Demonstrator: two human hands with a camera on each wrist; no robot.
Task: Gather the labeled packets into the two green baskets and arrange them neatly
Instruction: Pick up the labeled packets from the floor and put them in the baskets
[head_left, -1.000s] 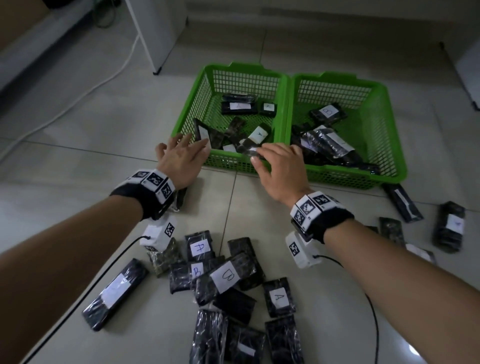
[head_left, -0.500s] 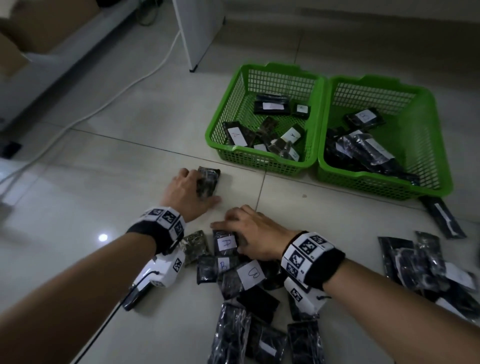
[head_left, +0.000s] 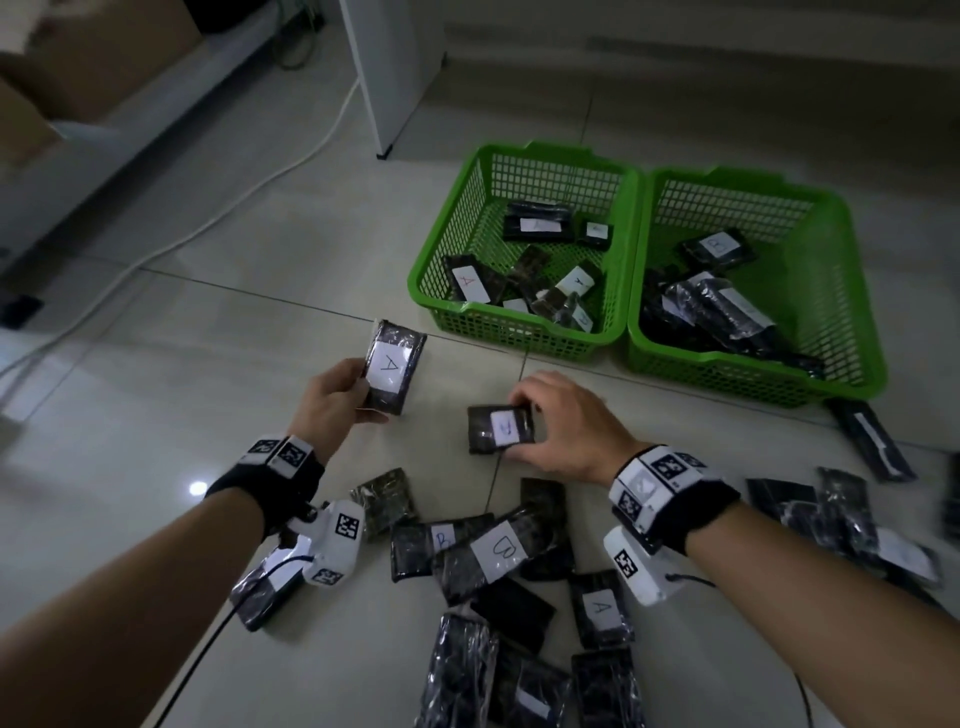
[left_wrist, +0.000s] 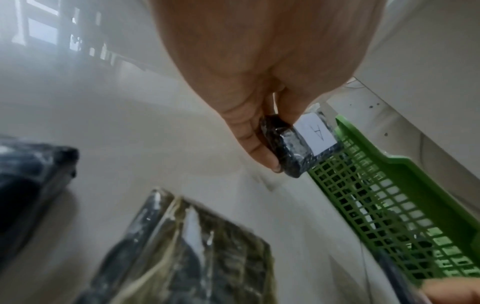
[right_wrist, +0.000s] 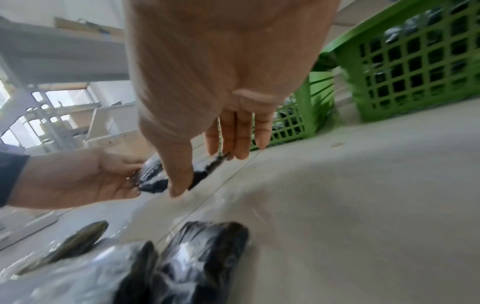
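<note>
Packet (head_left: 392, 371): black, plastic-wrapped, white "A" label, in left hand (head_left: 332, 402).

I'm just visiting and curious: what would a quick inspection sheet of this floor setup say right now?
Surface: pale tiled floor, glossy, with a light reflection.
Job's things: two green baskets side by side, left basket and right basket, both partly filled with black packets; loose packets heaped on the floor near the wrists, more to the right.
Clutter: nothing seen beyond the packets.
Grippers: left hand holds a packet labelled A; right hand holds a packet whose label I cannot read surely.
Cables: white cable runs across the floor; thin black leads run from the wrist cameras.
Surroundings: white furniture leg, cardboard box.
</note>
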